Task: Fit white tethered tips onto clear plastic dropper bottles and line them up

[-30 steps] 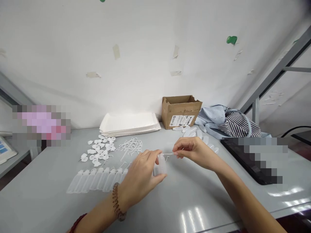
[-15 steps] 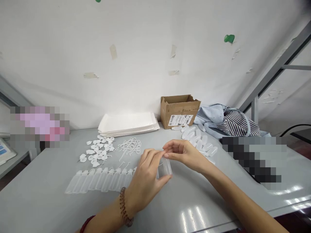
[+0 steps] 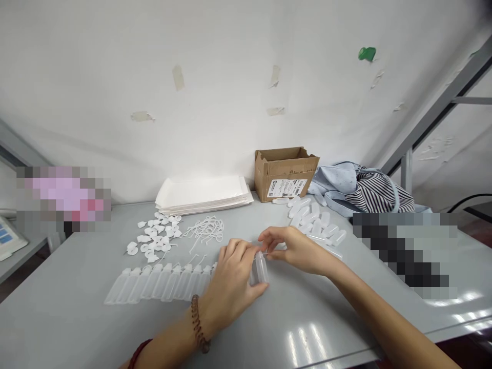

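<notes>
Although the clear bottle (image 3: 262, 270) just beside the row of capped bottles (image 3: 158, 284) seems not yet finished, the left hand (image 3: 235, 274) holds it between thumb and fingers, and the right hand (image 3: 295, 248), slightly parted, works at its top, its grip on a thin strand (image 3: 265, 253) unclear. That row looks done; loose bottles (image 3: 308, 219), white caps (image 3: 145, 239) and strings (image 3: 207, 226) on the desk (image 3: 307, 307) appear left.

Bottle row (image 3: 169, 283): hidden at right behind left hand (image 3: 236, 274)
Box label (image 3: 286, 188): too small to read
Lilac patch (image 3: 63, 188): blurred, left
Right forearm (image 3: 378, 312): cut off, near side
</notes>
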